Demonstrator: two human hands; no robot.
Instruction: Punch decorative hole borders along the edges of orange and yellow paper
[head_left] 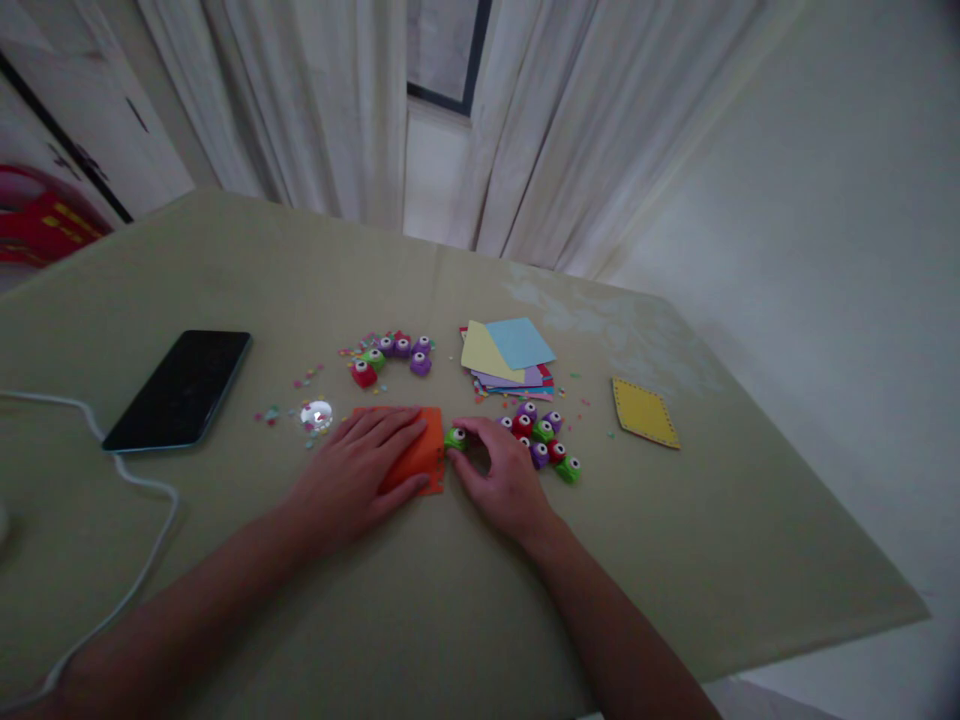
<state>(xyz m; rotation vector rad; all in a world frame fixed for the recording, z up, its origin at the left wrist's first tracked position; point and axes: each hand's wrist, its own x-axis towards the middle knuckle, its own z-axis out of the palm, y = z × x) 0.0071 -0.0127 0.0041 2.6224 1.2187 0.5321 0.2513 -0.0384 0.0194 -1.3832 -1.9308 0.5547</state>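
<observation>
My left hand (367, 465) lies flat, fingers stretched out, on an orange card (429, 455) and covers much of it. Small holes show near the card's right edge. My right hand (499, 475) pinches a small green one-eyed hole punch (455, 438) between thumb and fingers at that same edge. Just beyond the right hand sits a cluster of similar red, green and purple one-eyed pieces (544, 430), partly hidden by the fingers. Another group of one-eyed pieces (386, 346) stands in a curve behind the card.
A stack of coloured cards (517, 345) lies at the back. To the right is a yellow card (645, 412) with holes along its edges. Paper bits (307, 378) are scattered around. At left lie a black tablet (180, 390) and a white cable (161, 487).
</observation>
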